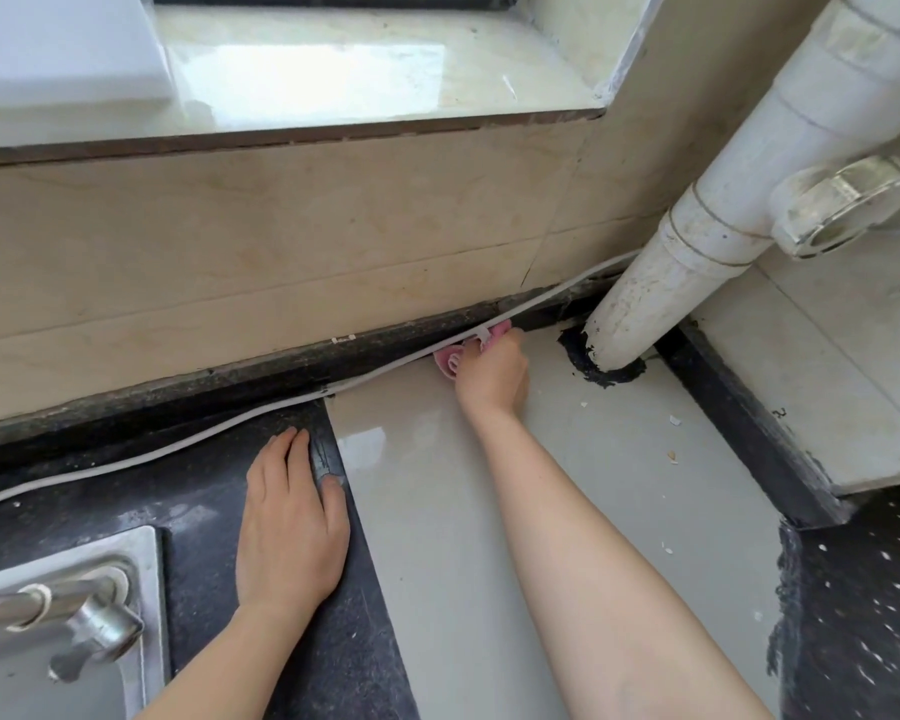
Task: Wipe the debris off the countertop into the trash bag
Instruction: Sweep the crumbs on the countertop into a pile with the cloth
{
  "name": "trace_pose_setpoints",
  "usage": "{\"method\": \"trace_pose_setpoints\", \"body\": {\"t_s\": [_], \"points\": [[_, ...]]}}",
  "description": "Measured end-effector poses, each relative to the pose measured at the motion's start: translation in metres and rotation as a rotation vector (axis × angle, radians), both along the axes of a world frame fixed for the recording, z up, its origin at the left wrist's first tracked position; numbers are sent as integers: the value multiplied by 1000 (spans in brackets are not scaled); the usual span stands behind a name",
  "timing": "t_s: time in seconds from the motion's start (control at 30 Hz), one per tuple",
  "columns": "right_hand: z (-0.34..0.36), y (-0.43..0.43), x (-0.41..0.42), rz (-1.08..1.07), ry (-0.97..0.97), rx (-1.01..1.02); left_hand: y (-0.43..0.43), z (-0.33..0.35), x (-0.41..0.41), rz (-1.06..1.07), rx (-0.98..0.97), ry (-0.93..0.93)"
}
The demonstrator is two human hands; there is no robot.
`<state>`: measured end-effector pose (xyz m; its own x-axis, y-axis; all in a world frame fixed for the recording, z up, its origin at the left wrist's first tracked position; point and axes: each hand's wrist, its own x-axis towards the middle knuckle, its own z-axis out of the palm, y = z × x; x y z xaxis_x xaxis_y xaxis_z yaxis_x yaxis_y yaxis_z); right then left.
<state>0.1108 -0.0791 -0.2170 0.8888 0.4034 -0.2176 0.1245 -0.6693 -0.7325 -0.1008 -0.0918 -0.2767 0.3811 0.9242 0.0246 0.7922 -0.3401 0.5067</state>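
Observation:
My right hand [494, 374] reaches to the back of the beige countertop tile [567, 511] and grips a pink cloth [448, 362], pressed against the dark back edge under a white cable [230, 420]. My left hand [292, 522] lies flat, fingers straight, on the black speckled countertop [204, 511] at the seam with the beige tile. Small white debris bits [674, 420] lie scattered on the tile to the right of my right arm. No trash bag is in view.
A thick white drain pipe [671, 283] comes down into the counter at the back right, ringed with black sealant. A steel sink [141, 563] and faucet [74, 610] sit at the lower left. A tiled wall and window sill rise behind.

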Motion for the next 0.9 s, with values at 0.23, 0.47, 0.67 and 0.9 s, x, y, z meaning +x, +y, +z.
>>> {"method": "trace_pose_setpoints", "body": {"t_s": [0.23, 0.47, 0.67, 0.9], "points": [[-3, -31, 18, -56, -62, -169, -2, 5, 0, 14, -22, 6], [4, -37, 21, -132, -103, -82, -1, 6, -1, 4, -19, 0], [-8, -10, 49, -111, -5, -82, -1, 2, -1, 6, -3, 0], [-12, -88, 68, -267, -27, -187, 0, 2, 1, 5, -2, 5]]}}
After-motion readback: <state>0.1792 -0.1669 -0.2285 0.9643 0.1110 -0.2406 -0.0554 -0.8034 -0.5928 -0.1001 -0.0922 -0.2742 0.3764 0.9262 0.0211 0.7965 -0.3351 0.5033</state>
